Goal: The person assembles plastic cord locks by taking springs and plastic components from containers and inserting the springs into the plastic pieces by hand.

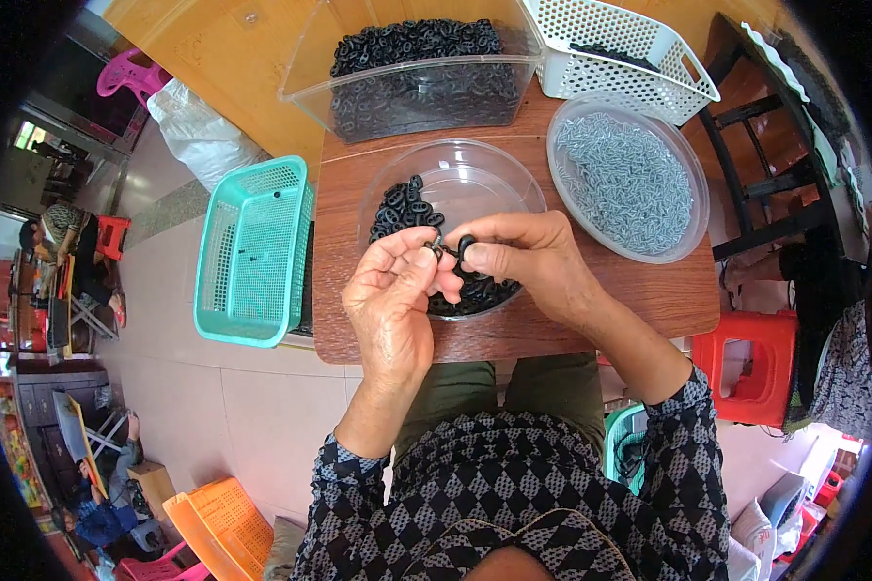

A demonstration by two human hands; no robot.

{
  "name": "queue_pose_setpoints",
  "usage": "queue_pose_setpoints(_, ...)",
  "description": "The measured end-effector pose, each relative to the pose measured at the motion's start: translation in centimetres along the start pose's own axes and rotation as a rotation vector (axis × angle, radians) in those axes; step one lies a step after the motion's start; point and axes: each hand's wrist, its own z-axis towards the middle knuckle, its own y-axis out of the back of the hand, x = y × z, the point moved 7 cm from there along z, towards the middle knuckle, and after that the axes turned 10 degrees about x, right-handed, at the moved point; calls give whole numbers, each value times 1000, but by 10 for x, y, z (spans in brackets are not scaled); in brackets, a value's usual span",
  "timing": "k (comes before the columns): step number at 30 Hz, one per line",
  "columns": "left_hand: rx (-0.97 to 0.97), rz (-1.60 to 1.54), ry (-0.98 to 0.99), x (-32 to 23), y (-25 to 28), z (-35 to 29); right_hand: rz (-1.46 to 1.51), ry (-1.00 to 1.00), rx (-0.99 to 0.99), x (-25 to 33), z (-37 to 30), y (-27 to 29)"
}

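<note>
Over a round clear plastic bowl (533, 184), both my hands meet with their fingertips close together. My left hand (392, 300) pinches a small silvery metal piece, with a dark part against it; its exact shape is too small to tell. A small black plastic ring (466, 246) is gripped between thumb and forefinger of my right hand (543, 261), just right of the left fingertips. Black looped plastic pieces (402, 205) lie heaped in the bowl's left side and beneath my hands. At the right, a round clear tub (690, 228) holds many small silvery metal pieces (625, 174), screw-like in look.
A clear bin (310, 92) of black pieces stands at the table's back, beside a white perforated basket (669, 92). Left of the wooden table (349, 334) is a turquoise basket (300, 194). A red stool (746, 368) stands right; other people sit far left.
</note>
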Motion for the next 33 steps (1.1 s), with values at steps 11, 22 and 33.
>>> queue_pose_setpoints(11, 6, 176, 54, 4, 2, -6, -93, 52, 0, -17, 6, 14)
queue_pose_setpoints(22, 22, 246, 52, 6, 1, -9, -61, 106, -33, -14, 7, 17)
queue_pose_setpoints(33, 28, 222, 46, 5, -4, -9, 215, -81, 6, -30, 10, 18)
